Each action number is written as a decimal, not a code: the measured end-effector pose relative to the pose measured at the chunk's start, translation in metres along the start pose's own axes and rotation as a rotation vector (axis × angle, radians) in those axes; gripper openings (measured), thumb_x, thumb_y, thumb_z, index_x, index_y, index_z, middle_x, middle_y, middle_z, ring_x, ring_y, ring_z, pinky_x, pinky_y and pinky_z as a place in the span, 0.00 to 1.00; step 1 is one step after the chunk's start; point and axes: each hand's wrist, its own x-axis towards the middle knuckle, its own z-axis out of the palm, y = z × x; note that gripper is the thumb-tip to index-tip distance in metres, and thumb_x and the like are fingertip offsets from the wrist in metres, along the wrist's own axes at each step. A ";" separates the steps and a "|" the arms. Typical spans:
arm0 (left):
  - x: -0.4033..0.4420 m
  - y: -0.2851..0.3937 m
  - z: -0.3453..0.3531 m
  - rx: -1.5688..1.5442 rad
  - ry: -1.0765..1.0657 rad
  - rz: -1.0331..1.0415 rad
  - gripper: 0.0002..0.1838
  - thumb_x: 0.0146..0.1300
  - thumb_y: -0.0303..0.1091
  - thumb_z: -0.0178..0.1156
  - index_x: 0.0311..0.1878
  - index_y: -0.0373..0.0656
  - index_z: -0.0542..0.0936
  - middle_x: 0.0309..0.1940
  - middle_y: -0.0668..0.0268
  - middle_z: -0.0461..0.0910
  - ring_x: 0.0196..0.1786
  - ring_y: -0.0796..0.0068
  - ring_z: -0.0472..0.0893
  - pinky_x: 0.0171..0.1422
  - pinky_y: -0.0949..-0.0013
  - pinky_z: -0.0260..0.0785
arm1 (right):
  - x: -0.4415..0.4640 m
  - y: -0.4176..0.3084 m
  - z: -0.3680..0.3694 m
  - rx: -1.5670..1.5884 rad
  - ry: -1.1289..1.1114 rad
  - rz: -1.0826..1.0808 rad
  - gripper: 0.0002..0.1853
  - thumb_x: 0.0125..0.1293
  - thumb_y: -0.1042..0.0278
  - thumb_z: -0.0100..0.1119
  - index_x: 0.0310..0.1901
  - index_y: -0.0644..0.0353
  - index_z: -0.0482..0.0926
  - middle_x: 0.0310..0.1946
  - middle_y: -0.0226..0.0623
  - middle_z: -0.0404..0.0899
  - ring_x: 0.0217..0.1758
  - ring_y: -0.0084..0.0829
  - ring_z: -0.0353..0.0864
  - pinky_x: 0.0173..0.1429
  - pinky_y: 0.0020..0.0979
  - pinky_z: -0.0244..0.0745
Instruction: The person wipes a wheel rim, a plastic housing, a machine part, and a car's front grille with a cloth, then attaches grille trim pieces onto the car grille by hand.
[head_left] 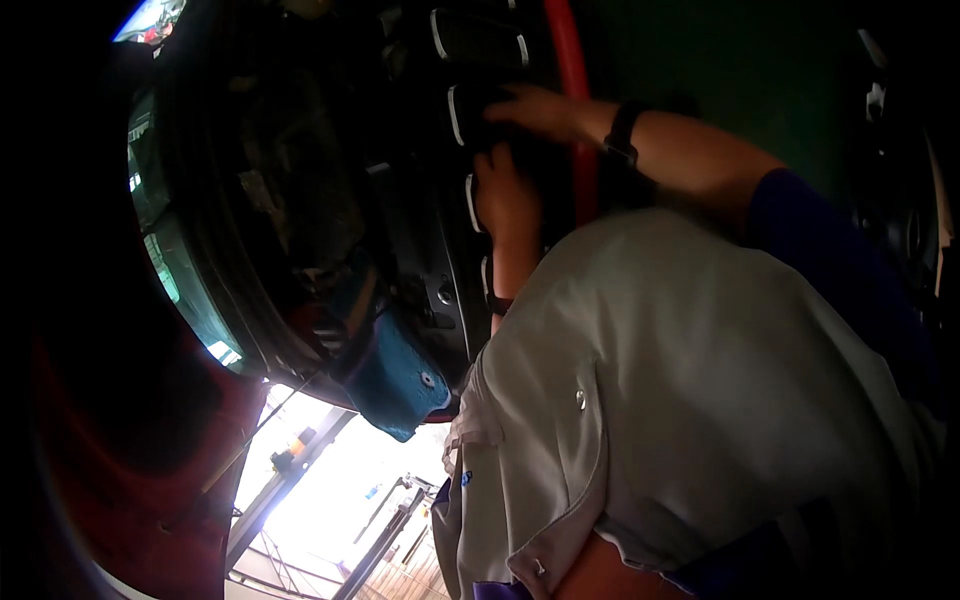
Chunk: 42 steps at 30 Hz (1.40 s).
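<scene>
My right hand (535, 110) reaches in from the right, below a dark wristband (624, 132). Its fingers are bent into deep shadow at a dark vehicle grille with pale-edged slots (455, 115). Close below it, my left hand (508, 195) is at the same grille, its fingers curled toward the right hand's fingertips. Both hands look closed, but shadow hides their fingertips and whatever they hold. Running past the right wrist is a red bar or edge (572, 60).
A dark engine bay (300, 180) lies left of the grille. A blue cloth (400, 375) with a round metal fastener hangs over its edge. Beige cloth (680, 380) fills the lower right. A red vehicle panel (130, 470) stands at lower left, beside a bright opening.
</scene>
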 end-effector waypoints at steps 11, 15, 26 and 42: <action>-0.001 0.000 -0.004 -0.020 0.020 0.040 0.19 0.66 0.37 0.56 0.59 0.47 0.71 0.50 0.50 0.73 0.47 0.43 0.79 0.45 0.48 0.75 | 0.029 0.009 0.011 -0.412 0.197 -0.160 0.34 0.55 0.52 0.69 0.58 0.68 0.77 0.50 0.49 0.82 0.50 0.40 0.82 0.54 0.36 0.76; 0.000 -0.010 0.016 0.000 0.170 0.144 0.17 0.63 0.33 0.58 0.56 0.47 0.72 0.46 0.50 0.73 0.35 0.46 0.82 0.34 0.51 0.76 | 0.021 -0.017 0.023 -0.701 0.234 -0.075 0.36 0.59 0.57 0.67 0.64 0.71 0.70 0.54 0.55 0.79 0.57 0.44 0.80 0.61 0.35 0.74; 0.002 -0.008 0.013 0.036 0.107 0.097 0.17 0.63 0.33 0.57 0.55 0.47 0.71 0.46 0.51 0.72 0.35 0.45 0.82 0.32 0.51 0.77 | 0.040 0.030 -0.007 -0.457 0.134 -0.149 0.30 0.60 0.67 0.66 0.63 0.68 0.72 0.52 0.46 0.80 0.54 0.35 0.80 0.57 0.32 0.76; 0.003 -0.008 0.016 -0.037 0.184 0.094 0.18 0.64 0.34 0.58 0.57 0.46 0.72 0.46 0.54 0.74 0.33 0.48 0.82 0.31 0.53 0.76 | 0.031 0.001 0.008 -0.535 0.150 -0.071 0.26 0.62 0.63 0.65 0.61 0.61 0.75 0.47 0.41 0.82 0.46 0.33 0.80 0.49 0.33 0.76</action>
